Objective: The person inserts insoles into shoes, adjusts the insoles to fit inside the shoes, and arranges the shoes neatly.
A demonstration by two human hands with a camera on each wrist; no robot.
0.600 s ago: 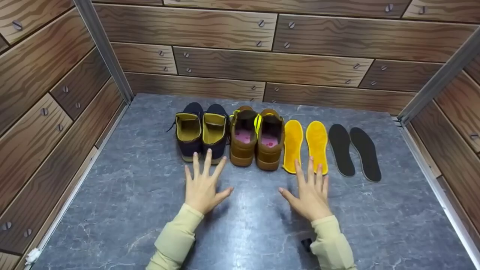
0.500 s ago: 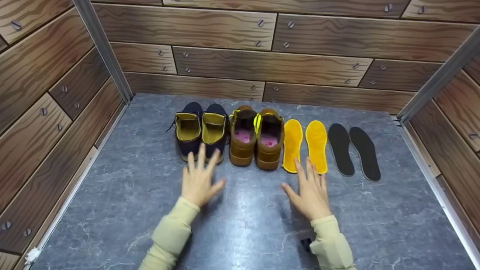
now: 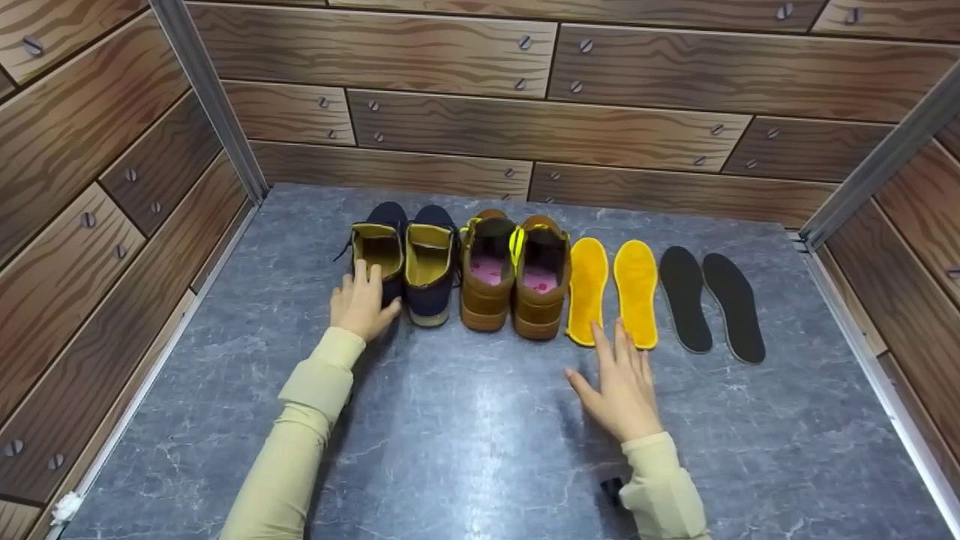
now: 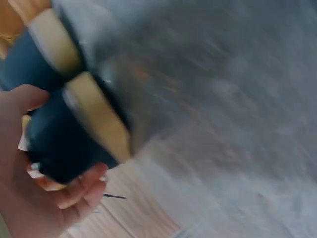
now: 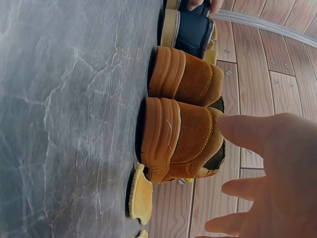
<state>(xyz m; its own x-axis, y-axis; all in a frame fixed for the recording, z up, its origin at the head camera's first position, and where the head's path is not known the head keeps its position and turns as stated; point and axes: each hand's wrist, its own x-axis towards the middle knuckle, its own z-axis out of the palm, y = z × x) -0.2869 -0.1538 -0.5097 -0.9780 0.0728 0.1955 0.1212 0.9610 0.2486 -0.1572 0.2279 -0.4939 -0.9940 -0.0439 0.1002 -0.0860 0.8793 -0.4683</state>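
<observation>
I see open room on the grey marbled bench (image 3: 480, 465) in front of the brown suede shoes (image 3: 539, 311), reaching out to pale metal edge strips (image 3: 890, 405). Behind those shoes stands a wood-patterned plank wall (image 3: 450, 60). Right of them lie flat yellow insoles (image 3: 588, 292), then flat black ones (image 3: 684, 300). To their front right, the right hand (image 3: 619, 390) spreads its fingers, holding nothing. Left of them, the left hand (image 3: 360, 307) grips the heel of the yellow-lined navy shoe (image 4: 69, 136) farther off; its navy mate (image 3: 429, 300) stands between. Pink insoles (image 3: 486, 272) line the brown pair.
</observation>
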